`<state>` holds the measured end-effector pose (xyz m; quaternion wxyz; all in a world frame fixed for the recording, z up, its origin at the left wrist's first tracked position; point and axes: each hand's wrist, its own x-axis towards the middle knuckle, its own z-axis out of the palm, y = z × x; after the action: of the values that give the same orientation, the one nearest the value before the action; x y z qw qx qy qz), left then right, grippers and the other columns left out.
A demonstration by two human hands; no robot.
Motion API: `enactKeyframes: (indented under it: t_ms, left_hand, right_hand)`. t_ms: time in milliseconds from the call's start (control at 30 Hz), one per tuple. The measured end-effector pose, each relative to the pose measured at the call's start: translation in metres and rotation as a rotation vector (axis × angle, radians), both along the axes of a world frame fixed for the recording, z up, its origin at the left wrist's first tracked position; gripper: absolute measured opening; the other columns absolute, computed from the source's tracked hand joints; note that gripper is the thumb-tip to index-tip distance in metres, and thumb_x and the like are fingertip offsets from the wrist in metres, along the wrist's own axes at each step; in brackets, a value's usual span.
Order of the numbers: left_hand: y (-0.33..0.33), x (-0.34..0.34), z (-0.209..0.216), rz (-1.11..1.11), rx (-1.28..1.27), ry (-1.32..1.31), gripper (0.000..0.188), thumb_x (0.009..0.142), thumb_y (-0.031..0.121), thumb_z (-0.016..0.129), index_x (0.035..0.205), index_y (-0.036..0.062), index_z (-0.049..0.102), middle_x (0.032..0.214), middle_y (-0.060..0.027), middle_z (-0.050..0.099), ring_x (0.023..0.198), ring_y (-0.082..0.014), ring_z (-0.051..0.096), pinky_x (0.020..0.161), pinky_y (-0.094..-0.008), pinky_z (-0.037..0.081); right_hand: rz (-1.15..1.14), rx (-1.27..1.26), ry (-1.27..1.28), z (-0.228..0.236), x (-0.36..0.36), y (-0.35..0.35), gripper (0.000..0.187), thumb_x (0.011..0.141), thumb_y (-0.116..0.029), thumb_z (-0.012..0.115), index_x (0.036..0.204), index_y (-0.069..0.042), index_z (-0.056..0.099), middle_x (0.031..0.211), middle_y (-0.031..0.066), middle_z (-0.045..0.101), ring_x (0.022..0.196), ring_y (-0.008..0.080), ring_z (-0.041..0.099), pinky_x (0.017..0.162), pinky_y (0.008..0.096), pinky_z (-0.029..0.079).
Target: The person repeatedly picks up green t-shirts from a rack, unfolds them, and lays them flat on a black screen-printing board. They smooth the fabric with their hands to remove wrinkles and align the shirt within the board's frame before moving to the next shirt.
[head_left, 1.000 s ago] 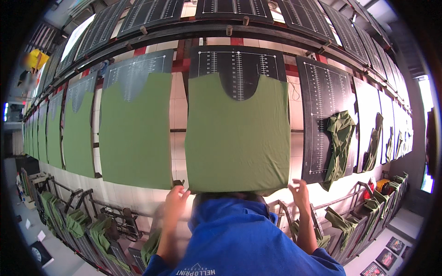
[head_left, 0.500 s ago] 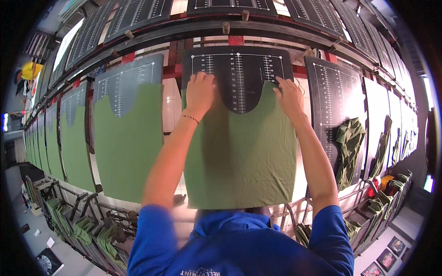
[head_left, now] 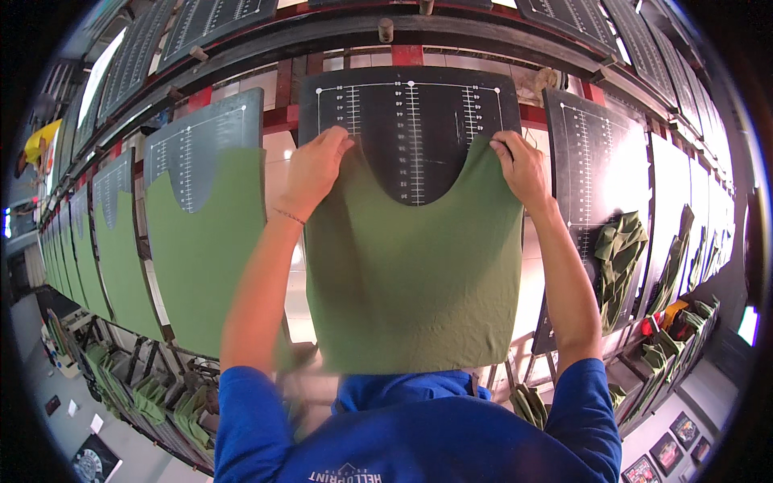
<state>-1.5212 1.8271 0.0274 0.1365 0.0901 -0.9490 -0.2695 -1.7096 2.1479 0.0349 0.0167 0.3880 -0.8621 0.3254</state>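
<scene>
Where the two hands meet it at centre frame, a green fabric panel (head_left: 415, 282) lies flat against a dark board (head_left: 411, 129) marked with white ruler lines, its scooped neckline leaving the board's upper middle bare. The left hand (head_left: 314, 169) sits on the panel's upper left shoulder tab, fingers bunched together and curled onto the cloth edge, pinching or pressing it against the board; which of the two cannot be told. The right hand (head_left: 522, 165) does the same on the upper right tab, fingers close together and bent over the fabric's top corner. A thin bracelet (head_left: 288, 216) circles the left wrist. Both bare forearms rise from blue sleeves (head_left: 250, 419) at the lower edge of the frame.

Just left of this board stands a second dark board (head_left: 201, 149) with its own green panel (head_left: 211, 266) hanging on it, and further green panels (head_left: 97, 249) run off toward the left rim. To the right, another ruled board (head_left: 596, 161) shows mostly bare, with crumpled green pieces (head_left: 618, 249) draped beside it at right centre. Folded green pieces (head_left: 153, 398) rest on racks at lower left, and more lie at the lower right (head_left: 527, 402). A person in yellow (head_left: 39, 143) appears small at the far upper left.
</scene>
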Motion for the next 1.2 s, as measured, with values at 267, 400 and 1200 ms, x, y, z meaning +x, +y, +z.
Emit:
enactKeyframes:
  t_ms: [267, 400, 1200]
  left_hand:
    - [-0.021, -0.013, -0.004, -0.133, -0.146, -0.067, 0.021, 0.099, 0.025, 0.056, 0.091, 0.0071, 0.046, 0.086, -0.0114, 0.066, 0.075, -0.0401, 0.064, 0.059, -0.0494, 0.049]
    - [-0.026, -0.020, -0.002, -0.141, -0.138, -0.080, 0.020, 0.100, 0.025, 0.055, 0.094, 0.0079, 0.046, 0.088, -0.0123, 0.066, 0.077, -0.0402, 0.064, 0.060, -0.0502, 0.049]
    - [0.015, 0.058, 0.022, 0.260, -0.101, 0.051, 0.043, 0.098, 0.023, 0.061, 0.133, -0.0008, 0.051, 0.128, -0.0212, 0.057, 0.119, -0.0402, 0.053, 0.100, -0.0461, 0.043]
  right_hand:
    - [0.037, 0.056, 0.023, -0.004, -0.018, -0.014, 0.016, 0.096, -0.023, 0.063, 0.100, -0.008, 0.066, 0.091, 0.0103, 0.071, 0.076, 0.0338, 0.069, 0.065, 0.0412, 0.054]
    - [0.019, 0.084, 0.044, -0.006, -0.023, -0.016, 0.016, 0.096, -0.024, 0.062, 0.100, -0.009, 0.066, 0.091, 0.0109, 0.071, 0.076, 0.0340, 0.069, 0.065, 0.0416, 0.054]
    - [-0.332, 0.048, -0.051, 0.008, 0.025, 0.049, 0.048, 0.093, -0.027, 0.068, 0.132, -0.004, 0.053, 0.127, 0.0174, 0.060, 0.116, 0.0340, 0.059, 0.098, 0.0446, 0.047]
